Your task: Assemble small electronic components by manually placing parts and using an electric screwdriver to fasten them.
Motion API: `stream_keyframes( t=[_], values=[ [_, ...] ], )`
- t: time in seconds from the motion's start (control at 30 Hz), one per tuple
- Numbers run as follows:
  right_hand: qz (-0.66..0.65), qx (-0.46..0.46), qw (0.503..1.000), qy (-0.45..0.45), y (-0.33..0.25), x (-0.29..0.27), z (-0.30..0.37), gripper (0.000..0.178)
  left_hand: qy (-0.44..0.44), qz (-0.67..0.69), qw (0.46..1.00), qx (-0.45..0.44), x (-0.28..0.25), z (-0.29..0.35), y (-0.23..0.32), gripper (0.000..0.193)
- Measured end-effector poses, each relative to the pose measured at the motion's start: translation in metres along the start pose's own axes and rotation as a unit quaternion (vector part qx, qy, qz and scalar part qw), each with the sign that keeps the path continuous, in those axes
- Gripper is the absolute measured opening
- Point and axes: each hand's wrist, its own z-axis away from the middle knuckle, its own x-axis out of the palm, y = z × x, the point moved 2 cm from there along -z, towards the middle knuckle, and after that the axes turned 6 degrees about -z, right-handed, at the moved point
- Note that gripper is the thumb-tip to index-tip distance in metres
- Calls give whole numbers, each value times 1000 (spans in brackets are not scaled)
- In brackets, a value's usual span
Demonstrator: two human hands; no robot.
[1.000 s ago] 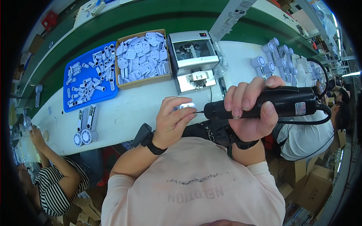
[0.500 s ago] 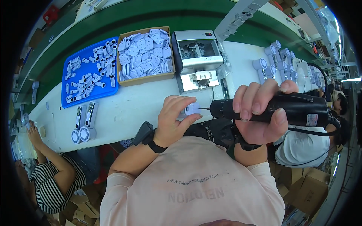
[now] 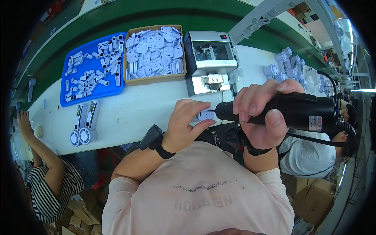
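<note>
Black electric screwdriver [image 3: 290, 111] held level to a small white plastic part [image 3: 204, 114] at the near edge of the white tabletop [image 3: 129, 113].

The right hand [image 3: 260, 113] is wrapped tight round the screwdriver's body, its tip meeting the part, which the left hand [image 3: 186, 123] pinches between thumb and fingers (a dark watch on that wrist). Beyond the part stands a grey metal machine [image 3: 209, 60]; left of the machine, a cardboard box [image 3: 154, 53] of white pieces, then a blue tray [image 3: 90, 68].

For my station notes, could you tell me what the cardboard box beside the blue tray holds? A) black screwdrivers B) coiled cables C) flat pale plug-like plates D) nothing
C: the cardboard box is heaped with flat pale plates, right of the blue tray of small tubes.
</note>
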Motion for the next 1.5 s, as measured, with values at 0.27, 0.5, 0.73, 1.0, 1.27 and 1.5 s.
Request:
stream_keyframes(
  t=[0.27, 0.5, 0.73, 1.0, 1.27, 1.5],
  values=[
    [58, 27, 996, -69, 2, 7, -3, 46, 6, 12, 1000, 10, -1, -4, -2, 47],
    [70, 37, 994, -79, 6, 12, -7, 44, 13, 21, 999, 23, -2, -5, -2, 45],
    [90, 42, 991, -89, 6, 19, -7, 42, 10, 37, 999, 32, -2, -6, -4, 46],
    [90, 55, 991, -77, 10, 21, -7, 43, 4, 48, 998, 30, -1, -5, -7, 47],
    [96, 53, 990, -86, 14, 22, -6, 42, 14, 62, 997, 42, -1, -9, -8, 46],
    [100, 34, 991, -84, 12, 19, -8, 44, -3, 51, 998, 26, -5, -13, -5, 45]
  ],
)
